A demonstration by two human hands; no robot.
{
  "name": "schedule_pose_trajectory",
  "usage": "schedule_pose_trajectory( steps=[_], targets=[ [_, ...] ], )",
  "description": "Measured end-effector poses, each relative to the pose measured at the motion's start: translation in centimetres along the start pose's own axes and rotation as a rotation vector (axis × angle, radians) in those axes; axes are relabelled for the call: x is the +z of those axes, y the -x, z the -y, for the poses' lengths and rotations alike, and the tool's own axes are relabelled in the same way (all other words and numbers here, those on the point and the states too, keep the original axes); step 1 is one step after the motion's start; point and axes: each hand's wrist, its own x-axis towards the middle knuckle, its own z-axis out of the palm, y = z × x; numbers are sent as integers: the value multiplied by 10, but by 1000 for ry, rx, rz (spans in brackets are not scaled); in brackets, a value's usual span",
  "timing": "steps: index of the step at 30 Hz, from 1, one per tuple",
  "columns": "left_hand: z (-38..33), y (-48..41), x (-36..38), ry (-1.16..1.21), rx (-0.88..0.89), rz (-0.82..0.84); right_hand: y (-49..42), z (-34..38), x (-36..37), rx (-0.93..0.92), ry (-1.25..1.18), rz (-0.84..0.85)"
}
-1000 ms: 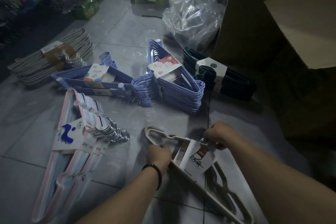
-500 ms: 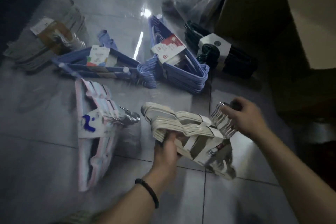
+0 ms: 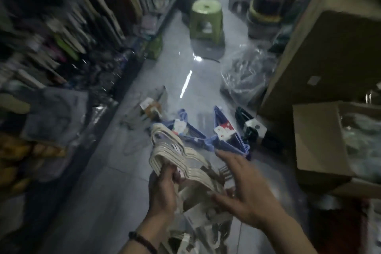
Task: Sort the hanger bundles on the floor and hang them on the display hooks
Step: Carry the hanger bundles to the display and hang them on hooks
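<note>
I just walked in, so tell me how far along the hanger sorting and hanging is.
Nothing visibly hung yet; the shelving is too blurred to tell. In hand: the left hand grips the cream hanger bundle, lifted off the floor, with the right hand open beside it. Left on the floor: two blue bundles, a dark green bundle and a grey bundle.

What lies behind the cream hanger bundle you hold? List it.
Behind the cream hanger bundle: two blue hanger bundles and a dark bundle on the floor. The bundle hides the nearer tiles.
</note>
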Motion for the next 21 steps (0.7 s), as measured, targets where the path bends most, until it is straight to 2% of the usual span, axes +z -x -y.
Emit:
schedule_pose_trajectory(
  steps=[3, 8, 10, 13, 17, 21],
  targets=[
    [-78, 43, -35, -5, 69, 38, -5, 90, -34, -33, 85, 63],
    [-164, 88, -119, 11, 178, 44, -22, 214, -40, -157, 173, -7],
    [-199, 93, -156, 18, 226, 78, -34, 264, -35, -211, 192, -105],
    [-245, 87, -216, -31, 273, 229, -51, 331, -26, -228, 147, -195],
    [-295, 67, -285, -88, 326, 431, -67, 402, -34, -140, 12, -257],
    [-323, 51, -334, -278, 319, 598, -83, 451, -63, -112, -120, -424]
  ],
)
